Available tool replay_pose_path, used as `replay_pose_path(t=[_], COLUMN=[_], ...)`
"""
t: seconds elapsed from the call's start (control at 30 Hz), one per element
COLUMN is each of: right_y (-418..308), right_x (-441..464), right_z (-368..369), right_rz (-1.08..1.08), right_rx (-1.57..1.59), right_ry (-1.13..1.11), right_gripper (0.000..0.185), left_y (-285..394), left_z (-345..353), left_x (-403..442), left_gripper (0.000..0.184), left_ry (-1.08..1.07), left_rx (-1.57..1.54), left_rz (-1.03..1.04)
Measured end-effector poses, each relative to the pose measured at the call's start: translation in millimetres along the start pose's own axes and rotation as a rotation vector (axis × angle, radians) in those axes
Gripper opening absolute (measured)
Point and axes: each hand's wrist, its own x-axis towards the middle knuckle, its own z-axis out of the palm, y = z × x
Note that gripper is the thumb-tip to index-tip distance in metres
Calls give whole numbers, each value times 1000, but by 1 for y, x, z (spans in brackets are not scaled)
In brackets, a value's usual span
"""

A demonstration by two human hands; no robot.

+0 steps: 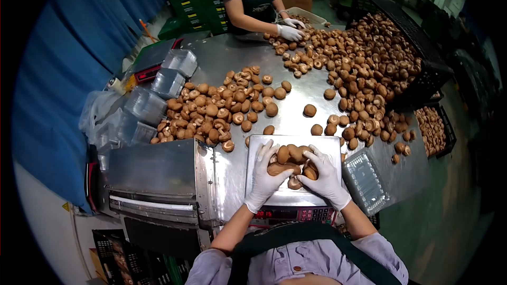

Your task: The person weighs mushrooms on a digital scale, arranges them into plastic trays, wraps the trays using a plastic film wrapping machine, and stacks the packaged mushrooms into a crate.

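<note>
In the head view, several brown shiitake mushrooms are gathered over the metal pan of a digital scale. My left hand, in a white glove, curls around the mushrooms from the left. From the right, my gloved right hand closes on the same cluster, its thumb near a mushroom stem. A red-lit display and keypad show at the scale's front edge. Just right of the pan lies a clear plastic tray.
Loose shiitake piles lie left and right on the metal table. Stacked clear trays stand at left, behind a metal box-like machine. A black crate is tipped at right. Opposite, a co-worker's gloved hands touch mushrooms.
</note>
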Motion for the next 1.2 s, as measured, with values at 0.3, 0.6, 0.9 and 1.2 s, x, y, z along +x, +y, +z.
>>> replay_pose_path(t=[0.3,0.6,0.9,1.2], right_y=[26,30,14,11], right_x=[-33,-41,10,67], right_z=[-17,-13,-23,8], right_rz=[25,65,146,27], right_rx=[4,18,40,-188], right_ry=[160,211,69,-359], right_gripper=[55,57,59,33], left_y=[-11,-9,3,7], left_z=[-7,-19,-21,-4], left_x=[-15,-23,-31,-38], left_gripper=[83,86,70,65], left_ry=[-63,-10,-215,-31], left_rx=[161,121,146,157], left_rz=[117,75,117,27])
